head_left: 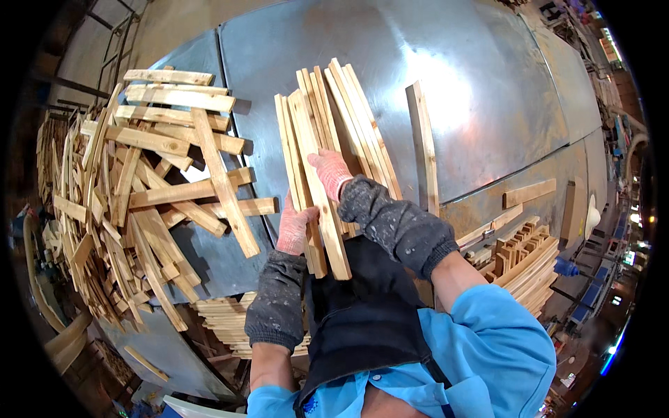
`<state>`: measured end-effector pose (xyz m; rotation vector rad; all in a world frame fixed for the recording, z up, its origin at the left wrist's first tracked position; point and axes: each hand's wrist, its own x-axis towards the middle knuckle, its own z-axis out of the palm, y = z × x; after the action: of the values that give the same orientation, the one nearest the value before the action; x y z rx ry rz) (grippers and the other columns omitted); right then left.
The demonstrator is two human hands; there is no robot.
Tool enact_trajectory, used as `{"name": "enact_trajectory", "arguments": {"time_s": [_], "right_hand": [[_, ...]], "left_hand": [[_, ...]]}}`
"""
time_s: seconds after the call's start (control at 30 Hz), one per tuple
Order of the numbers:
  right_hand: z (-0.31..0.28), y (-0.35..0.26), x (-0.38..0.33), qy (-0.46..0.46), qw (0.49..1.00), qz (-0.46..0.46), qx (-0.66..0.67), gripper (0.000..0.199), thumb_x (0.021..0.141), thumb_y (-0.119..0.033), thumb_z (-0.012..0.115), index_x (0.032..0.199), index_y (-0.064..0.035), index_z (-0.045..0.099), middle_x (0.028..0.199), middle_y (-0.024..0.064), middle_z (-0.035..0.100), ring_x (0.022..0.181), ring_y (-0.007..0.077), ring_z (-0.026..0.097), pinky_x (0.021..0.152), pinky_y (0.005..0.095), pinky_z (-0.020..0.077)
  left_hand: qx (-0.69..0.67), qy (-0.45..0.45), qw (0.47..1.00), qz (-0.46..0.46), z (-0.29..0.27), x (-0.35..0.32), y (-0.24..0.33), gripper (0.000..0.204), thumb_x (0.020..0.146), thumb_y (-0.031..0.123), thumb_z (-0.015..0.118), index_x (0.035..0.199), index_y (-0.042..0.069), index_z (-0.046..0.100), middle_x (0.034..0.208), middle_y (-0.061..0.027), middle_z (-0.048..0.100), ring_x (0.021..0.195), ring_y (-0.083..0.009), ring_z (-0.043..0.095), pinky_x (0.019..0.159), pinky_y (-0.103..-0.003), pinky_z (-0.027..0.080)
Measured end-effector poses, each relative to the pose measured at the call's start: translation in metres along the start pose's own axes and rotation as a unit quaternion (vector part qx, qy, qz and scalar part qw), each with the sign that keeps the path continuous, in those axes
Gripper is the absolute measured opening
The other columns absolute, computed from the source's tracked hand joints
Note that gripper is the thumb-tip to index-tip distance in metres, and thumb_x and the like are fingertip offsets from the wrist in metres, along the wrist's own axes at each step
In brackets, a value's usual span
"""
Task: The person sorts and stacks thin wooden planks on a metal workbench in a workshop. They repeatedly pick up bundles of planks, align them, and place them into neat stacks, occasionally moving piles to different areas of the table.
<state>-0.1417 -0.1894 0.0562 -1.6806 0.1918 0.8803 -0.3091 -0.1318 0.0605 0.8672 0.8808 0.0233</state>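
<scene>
My left hand [296,224], in a pinkish-red work glove, is wrapped round the near part of some long pale wooden strips [289,150], its thumb lying over them. Farther up, my right hand [330,173], gloved alike, grips a wooden strip [332,233] that slants toward my apron. Its thumb rests on the strip's upper face; the other fingers are partly hidden. Right beside this hand, several more strips [357,118] lie lengthwise in a loose bundle on the metal table [279,52].
A large jumbled heap of wooden strips [185,139] covers the table's left side. One thicker wooden bar [422,143] lies apart on the right. Stacked wood pieces [523,261] stand at lower right, near a short block [529,194]. More stacked strips [226,324] sit below the front edge.
</scene>
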Motion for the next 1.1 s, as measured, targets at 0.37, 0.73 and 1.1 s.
{"name": "enact_trajectory", "arguments": {"time_s": [0.37,0.73,1.1], "right_hand": [[-0.231,-0.006,0.113,0.194,0.910,-0.226,-0.288,0.037,0.103,-0.032,0.065,0.109,0.0037,0.073,0.101,0.0304,0.074,0.094,0.0499,0.071,0.085,0.0505,0.0565],[-0.197,-0.012,0.128,0.128,0.919,-0.138,-0.345,0.046,0.106,-0.035,0.061,0.129,0.0037,0.068,0.127,0.0335,0.071,0.124,0.0521,0.065,0.106,0.0533,0.0521],[-0.170,-0.014,0.084,0.059,0.930,-0.157,-0.326,0.055,0.103,-0.040,0.066,0.137,0.0036,0.063,0.131,0.0300,0.072,0.126,0.0470,0.066,0.109,0.0508,0.0498]], "left_hand": [[0.281,0.035,0.955,0.091,0.047,0.058,-0.014,0.104,0.087,0.010,0.081,0.175,0.010,0.026,0.130,-0.0161,0.066,0.117,-0.0331,0.068,0.103,-0.040,0.057],[0.266,-0.027,0.962,0.063,0.025,0.073,-0.017,0.075,0.099,0.006,0.078,0.167,0.003,0.045,0.145,-0.0104,0.071,0.126,-0.0193,0.067,0.111,-0.036,0.053],[0.480,0.055,0.875,0.007,0.071,0.072,0.001,0.105,0.089,0.023,0.087,0.174,0.007,0.027,0.145,-0.0287,0.054,0.129,-0.0411,0.066,0.110,-0.047,0.057]]}}
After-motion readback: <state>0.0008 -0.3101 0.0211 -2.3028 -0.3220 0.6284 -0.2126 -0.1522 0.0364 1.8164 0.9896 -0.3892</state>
